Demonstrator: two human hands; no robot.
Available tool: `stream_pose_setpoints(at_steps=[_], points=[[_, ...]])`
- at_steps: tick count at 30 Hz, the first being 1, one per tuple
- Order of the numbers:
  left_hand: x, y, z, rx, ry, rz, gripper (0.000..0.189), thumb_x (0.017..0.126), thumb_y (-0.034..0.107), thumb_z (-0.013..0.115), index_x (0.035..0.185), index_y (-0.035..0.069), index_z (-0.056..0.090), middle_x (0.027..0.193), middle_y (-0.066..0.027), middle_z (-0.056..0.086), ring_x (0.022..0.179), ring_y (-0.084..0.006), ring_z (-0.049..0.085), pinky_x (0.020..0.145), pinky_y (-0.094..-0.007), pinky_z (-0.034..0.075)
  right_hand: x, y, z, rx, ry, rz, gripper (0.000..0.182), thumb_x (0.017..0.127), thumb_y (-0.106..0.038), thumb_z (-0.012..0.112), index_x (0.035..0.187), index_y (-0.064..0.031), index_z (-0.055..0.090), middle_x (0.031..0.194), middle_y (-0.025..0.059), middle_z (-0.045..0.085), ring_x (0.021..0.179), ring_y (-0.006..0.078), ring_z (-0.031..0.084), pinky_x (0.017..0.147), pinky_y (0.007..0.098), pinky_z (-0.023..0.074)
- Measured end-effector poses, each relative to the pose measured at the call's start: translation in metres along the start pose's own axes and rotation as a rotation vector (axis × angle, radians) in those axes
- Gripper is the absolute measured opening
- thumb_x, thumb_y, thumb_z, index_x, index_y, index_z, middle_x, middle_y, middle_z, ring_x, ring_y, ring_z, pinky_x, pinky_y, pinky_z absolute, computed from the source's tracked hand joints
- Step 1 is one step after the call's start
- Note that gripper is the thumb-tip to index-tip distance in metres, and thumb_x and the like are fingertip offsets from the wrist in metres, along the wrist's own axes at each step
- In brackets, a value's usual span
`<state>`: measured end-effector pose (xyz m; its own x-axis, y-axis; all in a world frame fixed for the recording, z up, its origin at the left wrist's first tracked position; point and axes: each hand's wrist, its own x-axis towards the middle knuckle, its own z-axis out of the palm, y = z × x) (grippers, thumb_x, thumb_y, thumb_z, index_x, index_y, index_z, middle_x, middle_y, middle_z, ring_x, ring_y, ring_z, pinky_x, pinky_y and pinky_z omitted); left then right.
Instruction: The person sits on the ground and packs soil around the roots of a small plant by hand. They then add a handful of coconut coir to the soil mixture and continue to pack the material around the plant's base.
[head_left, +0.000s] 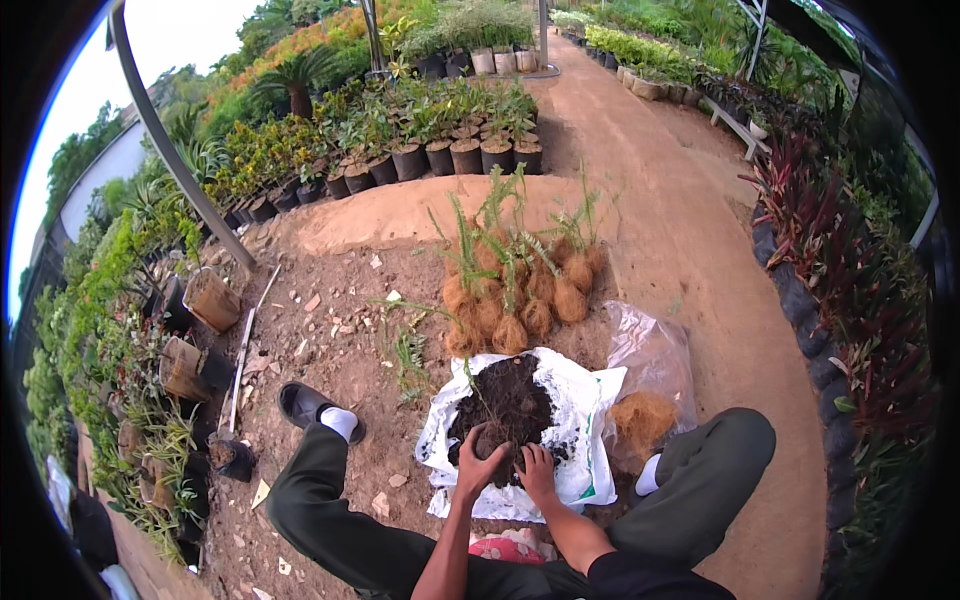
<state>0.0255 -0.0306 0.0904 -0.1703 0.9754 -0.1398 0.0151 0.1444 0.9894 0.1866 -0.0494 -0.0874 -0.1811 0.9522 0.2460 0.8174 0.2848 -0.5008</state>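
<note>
Dark potting soil lies heaped on a white plastic sack spread on the ground in front of me. My left hand curves around a clump of soil and roots at the near side of the heap. A thin plant stem seems to rise from this clump towards the far edge of the sack. Close beside it, my right hand rests on the soil with its fingers bent down. Its fingertips are partly hidden in the dark soil, so any hold there is unclear.
Beyond the sack stand several fern plants with fibre-wrapped root balls. To the right, a clear plastic bag holds brown coconut fibre. Potted plants line the far side. A metal pole leans at left.
</note>
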Motion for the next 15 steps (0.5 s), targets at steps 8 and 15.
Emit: stream_pose_setpoints(at_steps=[8,15], points=[[-0.004,0.018,0.010,-0.246,-0.021,-0.151,0.050,0.087,0.023,0.078,0.128,0.002,0.058,0.109,-0.0104,0.070,0.097,-0.0166,0.067,0.087,-0.0329,0.054,0.003,-0.006,0.003,0.109,0.014,0.221,0.056,0.072,-0.016,0.082,0.124,-0.0128,0.061,0.127,0.0106,0.055,0.115,0.0339,0.052,0.099,0.0491,0.0438],[0.004,-0.005,0.015,-0.881,-0.037,-0.384,0.038,0.102,0.036,0.055,0.122,0.004,0.061,0.106,-0.0099,0.070,0.088,-0.0209,0.069,0.081,-0.0352,0.058,0.028,-0.003,0.009,0.620,0.055,0.603,0.035,0.077,-0.011,0.076,0.110,-0.0081,0.066,0.095,0.0092,0.065,0.085,0.0249,0.063,0.078,0.0397,0.0513]])
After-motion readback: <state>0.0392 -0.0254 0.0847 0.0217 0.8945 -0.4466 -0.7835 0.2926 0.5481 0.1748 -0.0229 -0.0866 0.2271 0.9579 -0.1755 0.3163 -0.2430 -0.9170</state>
